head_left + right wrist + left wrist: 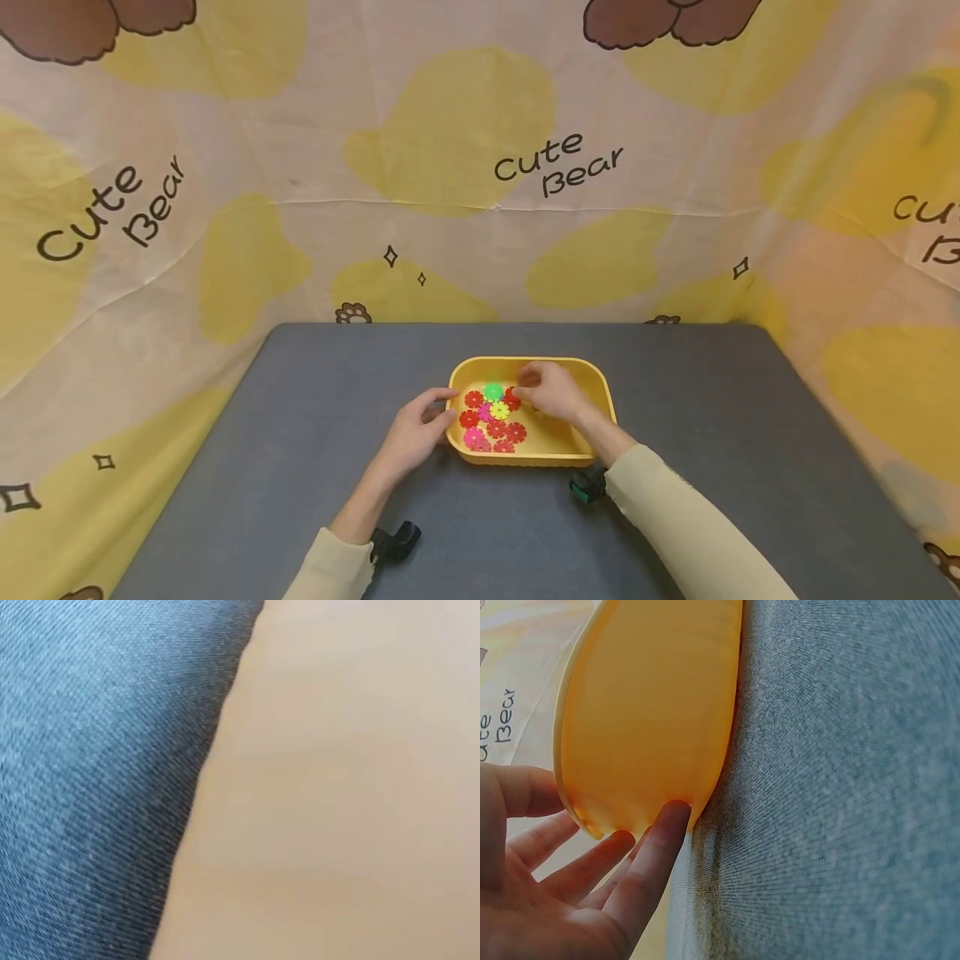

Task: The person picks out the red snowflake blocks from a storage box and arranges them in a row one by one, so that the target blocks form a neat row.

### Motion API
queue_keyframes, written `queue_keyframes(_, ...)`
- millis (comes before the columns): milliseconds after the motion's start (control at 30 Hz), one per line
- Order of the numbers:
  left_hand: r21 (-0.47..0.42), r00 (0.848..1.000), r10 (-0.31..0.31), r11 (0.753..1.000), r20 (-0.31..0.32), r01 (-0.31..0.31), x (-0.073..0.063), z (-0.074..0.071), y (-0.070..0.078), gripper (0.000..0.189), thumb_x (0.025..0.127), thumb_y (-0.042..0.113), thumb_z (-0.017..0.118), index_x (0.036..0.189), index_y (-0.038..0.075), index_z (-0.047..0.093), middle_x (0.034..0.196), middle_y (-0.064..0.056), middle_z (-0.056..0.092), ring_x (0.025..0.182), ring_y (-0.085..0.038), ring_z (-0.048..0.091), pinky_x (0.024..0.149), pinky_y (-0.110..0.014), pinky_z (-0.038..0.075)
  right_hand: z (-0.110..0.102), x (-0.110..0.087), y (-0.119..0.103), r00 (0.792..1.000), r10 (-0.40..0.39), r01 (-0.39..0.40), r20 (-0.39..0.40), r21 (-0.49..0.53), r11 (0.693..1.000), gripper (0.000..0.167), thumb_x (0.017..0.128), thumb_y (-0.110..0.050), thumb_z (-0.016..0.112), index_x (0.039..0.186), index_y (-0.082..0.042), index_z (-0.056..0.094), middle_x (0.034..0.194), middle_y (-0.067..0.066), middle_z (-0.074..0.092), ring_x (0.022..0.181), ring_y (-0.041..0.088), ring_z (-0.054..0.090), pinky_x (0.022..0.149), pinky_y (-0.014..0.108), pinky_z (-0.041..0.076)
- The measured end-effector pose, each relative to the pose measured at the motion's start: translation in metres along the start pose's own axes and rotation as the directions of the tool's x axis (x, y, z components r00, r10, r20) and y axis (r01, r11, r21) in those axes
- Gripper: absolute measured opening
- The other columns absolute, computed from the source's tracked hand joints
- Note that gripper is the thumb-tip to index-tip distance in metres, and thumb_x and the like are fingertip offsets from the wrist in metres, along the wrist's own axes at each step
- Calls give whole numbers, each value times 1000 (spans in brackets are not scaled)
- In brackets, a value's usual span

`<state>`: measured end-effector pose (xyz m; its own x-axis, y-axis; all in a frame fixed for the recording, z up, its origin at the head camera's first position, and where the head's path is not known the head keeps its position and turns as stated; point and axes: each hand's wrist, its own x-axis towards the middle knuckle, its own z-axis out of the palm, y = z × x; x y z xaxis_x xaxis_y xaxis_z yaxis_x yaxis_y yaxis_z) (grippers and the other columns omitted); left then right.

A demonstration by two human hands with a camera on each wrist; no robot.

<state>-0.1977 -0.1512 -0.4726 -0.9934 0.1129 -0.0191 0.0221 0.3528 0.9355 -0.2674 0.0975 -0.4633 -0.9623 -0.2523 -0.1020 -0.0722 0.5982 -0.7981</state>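
Note:
A yellow plastic tray (562,433) stands on the table. Toward its left side lie several flower-shaped plastic discs: red discs (497,428), pink ones (473,437), a yellow one (499,410) and a green one (492,392). With spread, fairly straight fingers, my left hand (411,429) touches the tray's left end; the left wrist view shows its fingertips (676,811) against the outer wall (649,712). My right hand (553,390) reaches inside, fingers bent, fingertips right at a red disc (512,400). I cannot tell whether it pinches that disc.
The dark grey table (337,383) surrounds the tray. Behind it hangs a printed cloth (450,125) with yellow patches, also along the sides. Each wrist has a black device strapped under it. A pale sleeve (337,787) fills much of the right wrist view.

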Motion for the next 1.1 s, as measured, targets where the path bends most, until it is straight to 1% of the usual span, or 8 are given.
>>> queue_keyframes(67, 1, 1000, -3, 1000, -1, 3, 0, 0, 0, 33, 100, 13, 64, 133, 10, 64, 135, -13, 61, 111, -28, 68, 76, -37, 61, 2, 1, 1, 1000, 1, -1, -2, -6, 1000, 33, 93, -16, 75, 121, 0, 68, 114, 13, 71, 78, 17, 66, 65, 30, 57)
queue_keyframes(167, -2, 1000, -6, 1000, 3, 6, 0, 0, 0, 33, 101, 13, 64, 133, 10, 64, 134, -14, 61, 111, -29, 68, 76, -37, 61, 6, 3, 2, 1000, -13, 13, -18, -22, 1000, 32, 91, -13, 77, 119, 0, 69, 110, 13, 71, 84, 19, 67, 67, 31, 58)
queue_keyframes(333, 1, 1000, -8, 1000, 8, 8, 0, 0, 0, 34, 101, 14, 63, 134, 10, 63, 134, -14, 61, 110, -28, 68, 76, -36, 61, 12, 4, 4, 996, -72, 68, -48, -87, 994, 31, 87, -10, 80, 114, 2, 71, 104, 11, 72, 96, 23, 68, 83, 38, 57)
queue_keyframes(433, 7, 1000, -6, 1000, 7, 6, -1, 0, -1, 34, 101, 15, 63, 134, 10, 63, 134, -13, 61, 110, -28, 68, 76, -36, 61, 15, 5, 3, 995, -81, 74, -52, -128, 989, 31, 85, -12, 82, 112, 0, 72, 103, 9, 72, 97, 23, 67, 91, 41, 55)
queue_keyframes(500, 8, 1000, -6, 1000, 7, 6, 0, -1, -1, 34, 101, 15, 64, 134, 10, 63, 134, -13, 61, 110, -27, 68, 76, -36, 61, 16, 5, 2, 996, -75, 67, -48, -144, 987, 32, 85, -13, 83, 112, -2, 72, 104, 8, 71, 98, 23, 66, 93, 41, 54)
queue_keyframes(733, 14, 1000, -3, 1000, 1, 3, 0, 0, -2, 33, 100, 14, 64, 133, 11, 64, 134, -13, 61, 111, -28, 67, 77, -37, 61, 19, 6, 1, 994, -105, 100, -22, -187, 977, 32, 83, -13, 85, 111, -3, 73, 101, 7, 70, 93, 21, 63, 89, 39, 54)
queue_keyframes(867, 22, 1000, 2, 1000, 0, -2, 0, 0, -2, 33, 100, 14, 64, 133, 11, 64, 133, -13, 61, 111, -28, 67, 76, -37, 61, 19, 5, 2, 993, -117, 117, 12, -206, 972, 31, 83, -12, 85, 110, -3, 73, 98, 6, 68, 89, 20, 62, 85, 38, 54)
queue_keyframes(1100, 19, 1000, 5, 1000, -2, -5, -1, 0, -1, 33, 100, 14, 64, 133, 10, 64, 133, -14, 61, 110, -28, 68, 77, -38, 61, 19, 5, 2, 995, -92, 97, 30, -219, 971, 32, 82, -16, 86, 108, -3, 74, 94, 4, 69, 86, 17, 61, 83, 36, 54)
